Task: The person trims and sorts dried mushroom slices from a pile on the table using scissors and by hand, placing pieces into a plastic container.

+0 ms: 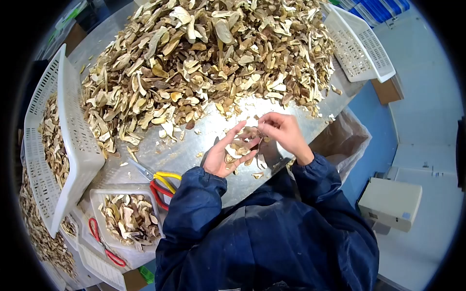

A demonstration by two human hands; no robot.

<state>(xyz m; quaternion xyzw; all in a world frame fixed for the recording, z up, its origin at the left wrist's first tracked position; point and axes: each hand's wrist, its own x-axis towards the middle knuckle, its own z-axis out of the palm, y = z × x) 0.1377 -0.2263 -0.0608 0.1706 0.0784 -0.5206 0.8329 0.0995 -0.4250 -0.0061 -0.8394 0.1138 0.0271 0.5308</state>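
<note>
A big heap of dried, sliced mushrooms (213,58) covers the back of the metal table (194,150). Near the table's front edge my left hand (228,153) is turned palm up, its fingers curled around several mushroom slices (236,149). My right hand (282,132) is just to the right of it, thumb and forefinger pinched together over the slices; what lies between those fingertips is too small to make out. A few loose slices (257,175) lie on the metal below my hands.
Left: white perforated basket (80,145) of slices, scissors with red and yellow handles (162,183), a square tray (99,196) of pieces, red-handled scissors (104,242). Right: white basket (357,48), a lined bin (347,140) below the edge, a pale box (391,202).
</note>
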